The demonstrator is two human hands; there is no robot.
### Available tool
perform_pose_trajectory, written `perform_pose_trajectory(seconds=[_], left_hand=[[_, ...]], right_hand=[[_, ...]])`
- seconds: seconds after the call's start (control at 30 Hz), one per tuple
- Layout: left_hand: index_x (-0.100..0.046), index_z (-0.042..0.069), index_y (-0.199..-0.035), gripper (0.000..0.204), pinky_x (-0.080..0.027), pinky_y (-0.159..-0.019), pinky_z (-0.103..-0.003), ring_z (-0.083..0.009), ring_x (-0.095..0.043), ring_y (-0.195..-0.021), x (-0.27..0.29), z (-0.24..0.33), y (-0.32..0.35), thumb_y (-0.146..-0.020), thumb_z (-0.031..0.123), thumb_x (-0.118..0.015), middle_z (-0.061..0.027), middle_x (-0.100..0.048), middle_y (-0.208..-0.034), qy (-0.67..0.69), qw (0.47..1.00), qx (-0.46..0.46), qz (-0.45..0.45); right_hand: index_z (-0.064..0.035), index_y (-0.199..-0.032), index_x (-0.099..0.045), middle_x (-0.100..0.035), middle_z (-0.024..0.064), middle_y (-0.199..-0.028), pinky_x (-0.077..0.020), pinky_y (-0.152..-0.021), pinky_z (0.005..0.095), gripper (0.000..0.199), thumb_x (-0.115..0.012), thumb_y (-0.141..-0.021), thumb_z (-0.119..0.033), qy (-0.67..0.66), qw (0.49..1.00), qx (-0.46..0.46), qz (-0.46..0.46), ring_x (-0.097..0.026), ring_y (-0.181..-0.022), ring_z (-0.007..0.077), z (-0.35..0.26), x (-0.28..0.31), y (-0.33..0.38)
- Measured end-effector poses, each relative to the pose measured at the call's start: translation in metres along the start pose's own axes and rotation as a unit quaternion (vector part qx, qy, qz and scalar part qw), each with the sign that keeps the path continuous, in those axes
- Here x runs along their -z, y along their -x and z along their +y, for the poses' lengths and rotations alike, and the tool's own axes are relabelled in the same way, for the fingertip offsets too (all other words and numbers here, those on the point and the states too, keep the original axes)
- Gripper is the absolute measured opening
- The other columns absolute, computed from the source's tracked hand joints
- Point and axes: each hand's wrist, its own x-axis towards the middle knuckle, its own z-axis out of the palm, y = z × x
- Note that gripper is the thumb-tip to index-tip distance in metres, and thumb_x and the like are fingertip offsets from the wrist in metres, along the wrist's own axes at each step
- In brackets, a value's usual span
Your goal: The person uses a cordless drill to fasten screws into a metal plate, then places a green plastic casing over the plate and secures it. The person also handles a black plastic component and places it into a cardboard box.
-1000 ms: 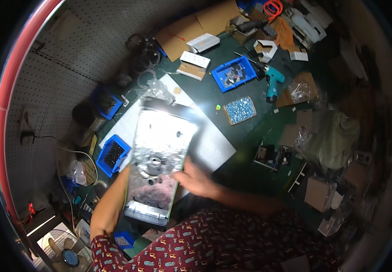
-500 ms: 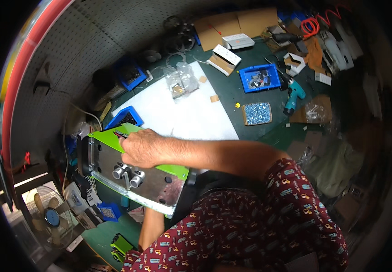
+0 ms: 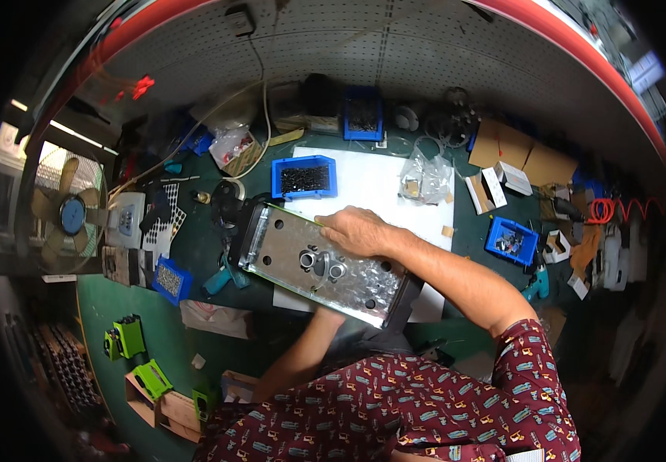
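Metal panel (image 3: 291, 250) in the right grip (image 3: 356, 231), above the counter (image 3: 471, 219).
The right grip clasps the panel's far edge; the left grip is hidden beneath, its hold impossible to tell. Two silver fittings (image 3: 337, 271) sit just nearer the person than the right grip. Beyond it, a blue bin (image 3: 277, 181) lies leftward, a clear bag (image 3: 425, 181) rightward.

Silver-grey panel (image 3: 287, 250), patterned maroon shirt (image 3: 371, 396)
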Motion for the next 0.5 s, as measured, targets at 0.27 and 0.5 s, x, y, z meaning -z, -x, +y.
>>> perform_pose_trajectory(seconds=[0.27, 0.5], left_hand=[[-0.044, 0.010, -0.153, 0.071, -0.041, -0.116, -0.054, -0.0287, -0.052, -0.138, 0.011, 0.026, 0.020, -0.108, 0.062, -0.029, -0.0119, -0.052, -0.153, -0.178, 0.972, 0.040, 0.146], [-0.059, 0.002, -0.131, 0.041, -0.061, -0.080, -0.034, -0.0185, -0.069, -0.085, 0.066, 0.094, 0.039, -0.103, 0.031, -0.067, -0.0107, -0.071, -0.101, -0.439, 0.862, -0.059, 0.247]], right_hand=[[-0.0036, -0.136, -0.061, -0.070, 0.0276, -0.118, -0.0514, -0.099, 0.0524, 0.040, -0.059, -0.098, -0.015, -0.022, 0.991, -0.012, 0.134, -0.066, -0.110, 0.0464, -0.025, -0.002, 0.023], [0.0037, -0.102, -0.070, -0.062, 0.0285, -0.138, -0.0352, -0.112, 0.0553, 0.035, -0.067, -0.094, -0.031, 0.021, 0.960, -0.079, 0.267, -0.056, -0.128, 0.0428, -0.027, -0.032, 0.036]])
